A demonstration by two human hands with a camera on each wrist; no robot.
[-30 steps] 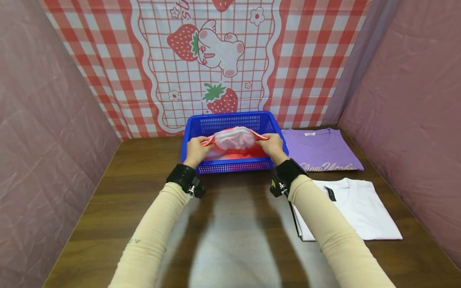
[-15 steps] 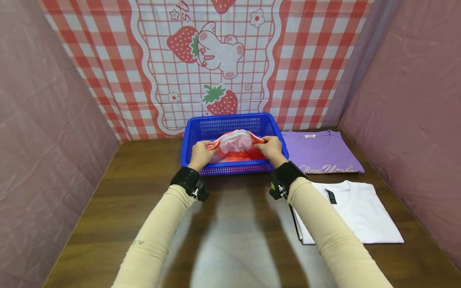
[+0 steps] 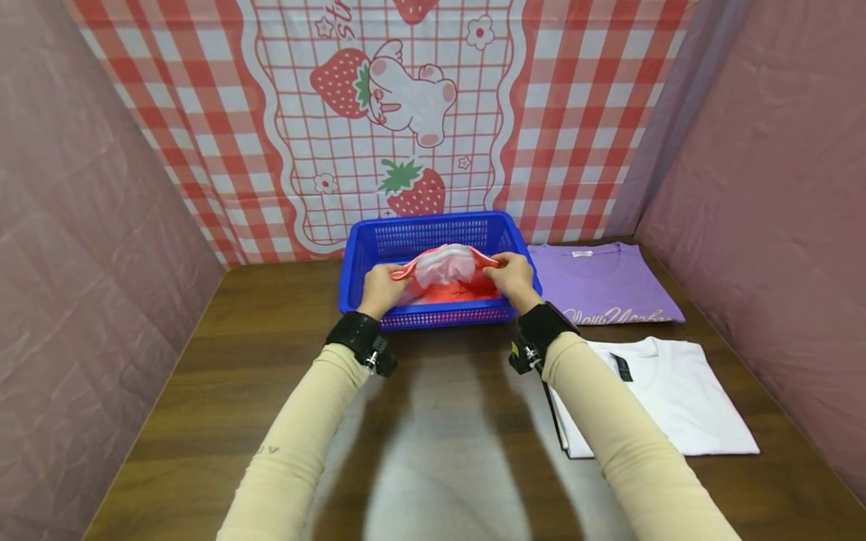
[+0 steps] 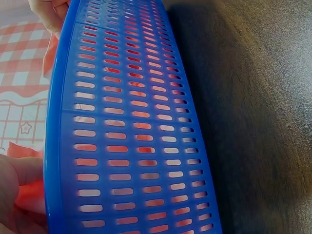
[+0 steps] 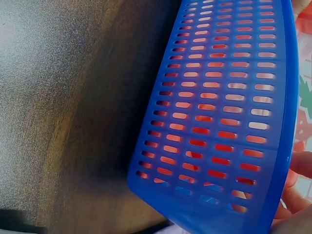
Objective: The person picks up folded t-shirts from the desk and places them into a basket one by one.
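Observation:
A coral-red garment (image 3: 460, 289), its paler pink inner side and whitish band showing, is held up in an arch inside a blue plastic basket (image 3: 433, 306). My left hand (image 3: 381, 291) pinches its left edge above the basket's front left part. At the other side, my right hand (image 3: 516, 280) pinches the right edge. In the left wrist view, the slotted basket wall (image 4: 117, 126) hides much of the cloth, with the left hand (image 4: 17, 190) at the rim. Red cloth shows through the slots in the right wrist view, near my right hand (image 5: 300, 195).
A folded purple T-shirt (image 3: 598, 282) lies right of the basket. Nearer me is a folded white T-shirt (image 3: 666, 398), partly under my right forearm. A checked strawberry-print cloth (image 3: 416, 105) hangs behind the brown wooden table (image 3: 223, 391), with pink fabric (image 3: 764, 188) at both sides.
My left hand has shifted slightly right and toward me, bringing the hands a little closer together. The garment's held edge has sunk a little and arches more. Both hands keep their pinch.

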